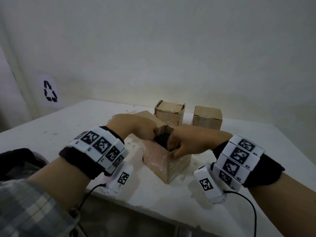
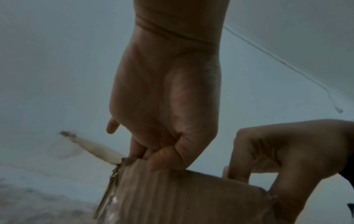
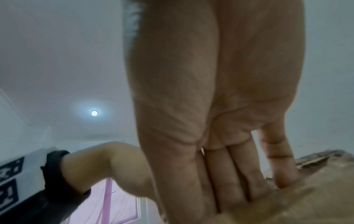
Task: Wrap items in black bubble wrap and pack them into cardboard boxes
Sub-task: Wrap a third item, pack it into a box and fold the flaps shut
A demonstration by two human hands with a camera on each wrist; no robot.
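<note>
An open cardboard box (image 1: 157,161) stands on the white table (image 1: 68,127), with black bubble wrap (image 1: 161,138) showing inside its mouth. My left hand (image 1: 148,130) pinches the box's far-left top edge. In the left wrist view the thumb lies on the outside of the box (image 2: 182,197) and the left hand's fingers (image 2: 138,151) go behind it. My right hand (image 1: 176,146) holds the near-right rim, fingers inside and thumb outside; the right hand (image 2: 283,151) shows this from the left wrist too. In the right wrist view its fingers (image 3: 239,181) lie flat against the cardboard (image 3: 306,204).
Two closed cardboard boxes (image 1: 169,113) (image 1: 206,119) stand behind the open one, near the wall. A recycling sign (image 1: 50,91) hangs on the left wall. A dark bag (image 1: 17,159) sits off the table's left edge. The table's front edge runs just below my wrists.
</note>
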